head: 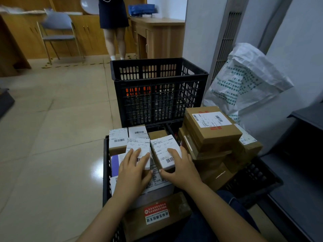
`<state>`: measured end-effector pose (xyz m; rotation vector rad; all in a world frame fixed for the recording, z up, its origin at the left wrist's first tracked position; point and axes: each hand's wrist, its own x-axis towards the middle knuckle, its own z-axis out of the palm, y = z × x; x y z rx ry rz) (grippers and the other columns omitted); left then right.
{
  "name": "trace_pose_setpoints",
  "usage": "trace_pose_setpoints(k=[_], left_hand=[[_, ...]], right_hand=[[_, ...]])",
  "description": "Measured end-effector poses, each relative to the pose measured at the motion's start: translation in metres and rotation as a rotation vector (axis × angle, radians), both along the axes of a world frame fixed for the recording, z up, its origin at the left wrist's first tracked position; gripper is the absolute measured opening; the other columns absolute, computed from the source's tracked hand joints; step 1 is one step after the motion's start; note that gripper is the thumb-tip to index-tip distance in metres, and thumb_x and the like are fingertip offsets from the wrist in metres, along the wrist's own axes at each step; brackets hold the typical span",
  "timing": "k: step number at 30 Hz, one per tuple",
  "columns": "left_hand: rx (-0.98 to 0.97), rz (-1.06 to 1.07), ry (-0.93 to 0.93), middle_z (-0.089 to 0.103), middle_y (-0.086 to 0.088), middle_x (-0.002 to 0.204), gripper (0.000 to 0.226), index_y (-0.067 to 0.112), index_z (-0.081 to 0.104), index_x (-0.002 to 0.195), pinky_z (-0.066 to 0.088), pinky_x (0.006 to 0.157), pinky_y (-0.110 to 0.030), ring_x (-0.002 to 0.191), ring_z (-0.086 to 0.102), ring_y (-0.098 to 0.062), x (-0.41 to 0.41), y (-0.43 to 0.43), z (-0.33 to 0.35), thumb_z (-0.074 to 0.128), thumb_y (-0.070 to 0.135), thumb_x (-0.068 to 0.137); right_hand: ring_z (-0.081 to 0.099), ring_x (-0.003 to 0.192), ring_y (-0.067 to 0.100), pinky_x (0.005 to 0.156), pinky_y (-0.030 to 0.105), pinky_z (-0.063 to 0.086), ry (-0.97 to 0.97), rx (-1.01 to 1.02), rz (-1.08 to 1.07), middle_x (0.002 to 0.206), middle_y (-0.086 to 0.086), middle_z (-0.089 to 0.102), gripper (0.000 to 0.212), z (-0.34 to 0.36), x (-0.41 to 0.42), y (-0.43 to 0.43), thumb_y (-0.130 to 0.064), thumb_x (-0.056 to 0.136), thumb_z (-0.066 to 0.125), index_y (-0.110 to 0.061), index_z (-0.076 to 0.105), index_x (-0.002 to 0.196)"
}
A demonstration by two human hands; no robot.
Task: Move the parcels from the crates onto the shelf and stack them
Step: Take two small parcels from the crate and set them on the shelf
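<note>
A low black crate (106, 165) in front of me holds several small cardboard parcels with white labels. My left hand (132, 169) grips one upright labelled parcel (139, 145), fingers over its label and thumb at its near end. My right hand (180, 167) grips the parcel beside it (161, 147), thumb under its near end. Two more small parcels (118, 139) stand behind them. A long brown parcel with a red sticker (157, 213) lies at the crate's near end. The shelf is not in view.
A tall black crate (157, 91) stands just beyond. To the right, larger brown boxes (212, 128) are piled on another black crate (253, 179). A white woven sack (248, 81) leans on the wall. A person (114, 27) stands at the wooden desks, beside a blue chair (57, 30).
</note>
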<state>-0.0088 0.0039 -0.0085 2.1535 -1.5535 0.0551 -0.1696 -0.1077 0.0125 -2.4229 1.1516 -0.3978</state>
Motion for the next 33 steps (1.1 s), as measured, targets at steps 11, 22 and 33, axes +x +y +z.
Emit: trace_pose_setpoints(k=[11, 22, 33], left_hand=[[0.027, 0.084, 0.054, 0.025, -0.009, 0.156, 0.064, 0.029, 0.040, 0.143, 0.015, 0.116, -0.051, 0.146, 0.011, -0.028, 0.001, -0.004, 0.006, 0.059, 0.051, 0.087], [0.089, 0.307, 0.195, -0.002, -0.013, 0.159, 0.075, 0.036, 0.026, 0.148, 0.018, 0.114, -0.052, 0.144, 0.000, -0.036, -0.013, -0.009, 0.019, 0.061, 0.053, 0.084], [-0.100, 0.195, 0.245, -0.008, -0.010, 0.160, 0.073, 0.035, 0.030, 0.148, 0.030, 0.109, -0.050, 0.140, -0.001, -0.027, -0.018, -0.001, 0.035, 0.066, 0.040, 0.085]], right_hand=[[0.016, 0.138, 0.023, 0.109, 0.036, 0.027, 0.024, -0.135, 0.022, 0.156, 0.003, 0.013, 0.081, 0.008, -0.007, 0.004, -0.055, 0.078, 0.060, -0.033, 0.024, 0.148], [0.009, 0.143, 0.023, 0.113, 0.039, 0.024, 0.041, -0.149, 0.010, 0.159, 0.003, 0.005, 0.082, 0.011, -0.013, 0.006, -0.054, 0.080, 0.062, -0.033, 0.022, 0.149], [0.007, 0.143, 0.026, 0.113, 0.045, 0.028, -0.052, -0.237, 0.016, 0.160, 0.006, 0.005, 0.076, 0.016, -0.020, 0.004, -0.051, 0.080, 0.063, -0.039, 0.031, 0.147]])
